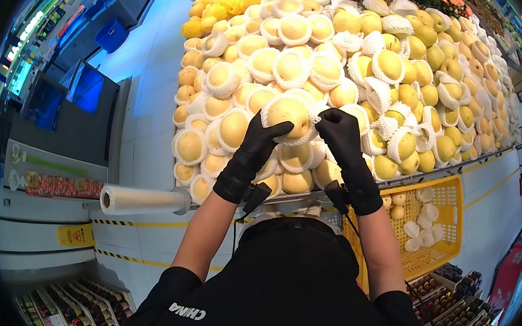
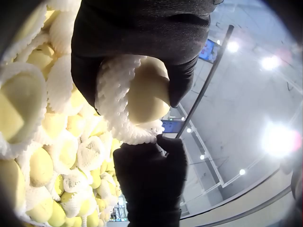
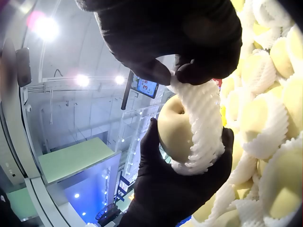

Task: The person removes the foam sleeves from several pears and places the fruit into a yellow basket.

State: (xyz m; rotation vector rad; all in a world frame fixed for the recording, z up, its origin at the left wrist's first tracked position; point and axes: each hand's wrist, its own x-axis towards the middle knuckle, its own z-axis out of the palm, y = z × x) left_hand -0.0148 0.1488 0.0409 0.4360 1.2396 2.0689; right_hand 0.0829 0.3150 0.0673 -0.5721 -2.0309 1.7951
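Both hands wear black gloves and meet over the front of a heaped fruit display. My left hand (image 1: 259, 144) grips a pale yellow pear (image 1: 289, 117), thumb on one side and fingers round the other. A white foam net sleeve (image 3: 203, 127) wraps part of the pear, leaving its stem end bare in the right wrist view. Between thumb and fingertips, my right hand (image 1: 341, 136) pinches the edge of that sleeve. In the left wrist view, the right hand (image 2: 152, 177) comes in from below, at the sleeve's rim.
Sleeved pears (image 1: 221, 79) fill the sloping display, with greener pears (image 1: 409, 95) to the right. A yellow plastic crate (image 1: 452, 235) holding pears and loose foam nets stands at the right. A roll of clear bags (image 1: 143, 202) juts out from the display's front left.
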